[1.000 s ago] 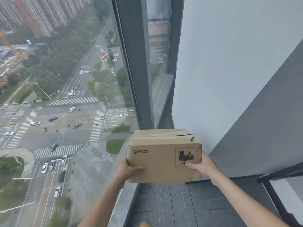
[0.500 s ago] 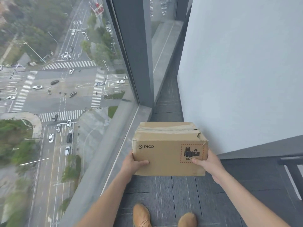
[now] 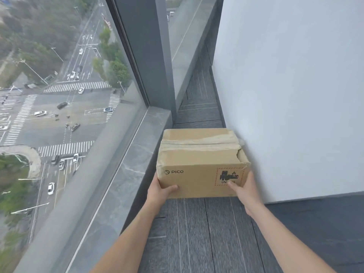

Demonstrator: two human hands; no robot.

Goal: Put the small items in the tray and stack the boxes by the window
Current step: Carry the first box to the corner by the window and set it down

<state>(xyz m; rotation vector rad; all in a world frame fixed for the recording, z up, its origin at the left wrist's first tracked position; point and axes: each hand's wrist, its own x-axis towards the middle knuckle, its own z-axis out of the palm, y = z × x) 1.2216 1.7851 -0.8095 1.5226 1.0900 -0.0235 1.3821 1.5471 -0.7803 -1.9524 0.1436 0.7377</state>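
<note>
Gripping a cardboard box point(image 3: 202, 164) at its near corners, the left hand point(image 3: 159, 192) and right hand point(image 3: 246, 192) are both closing their fingers point(image 3: 173, 187) on it. The box is sitting low over the dark floor point(image 3: 197, 233), long axis running left-right, with the window sill point(image 3: 126, 164) at left and the white wall point(image 3: 285, 95) touching or just beside its right edge. No other boxes are showing.
</note>
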